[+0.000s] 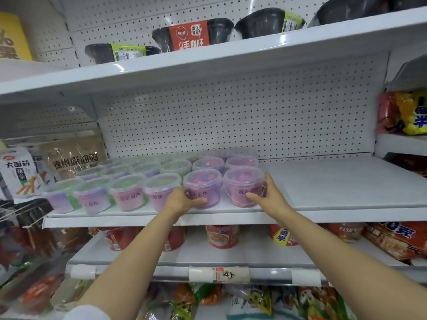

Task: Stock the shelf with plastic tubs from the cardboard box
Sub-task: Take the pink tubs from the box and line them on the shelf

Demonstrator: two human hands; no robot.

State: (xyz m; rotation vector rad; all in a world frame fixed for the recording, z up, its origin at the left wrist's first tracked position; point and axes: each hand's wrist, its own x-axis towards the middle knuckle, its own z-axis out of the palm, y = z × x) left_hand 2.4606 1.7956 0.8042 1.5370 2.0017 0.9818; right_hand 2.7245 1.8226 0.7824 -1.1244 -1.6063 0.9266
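Several clear plastic tubs with purple and pink contents stand in rows on the left half of the white middle shelf [335, 181]. My left hand [182, 200] grips a front-row tub [204, 185] by its lower side. My right hand [268, 196] holds the rightmost front-row tub [242, 184], fingers wrapped round its right side. Both tubs rest on the shelf near its front edge. The cardboard box is not in view.
The right half of the middle shelf is bare. Black bowls [258, 23] sit on the shelf above. Red cups [221, 236] and snack packs [397, 239] fill the shelf below. Bagged goods [20, 172] hang to the left, and packets [406, 114] lie on the unit at right.
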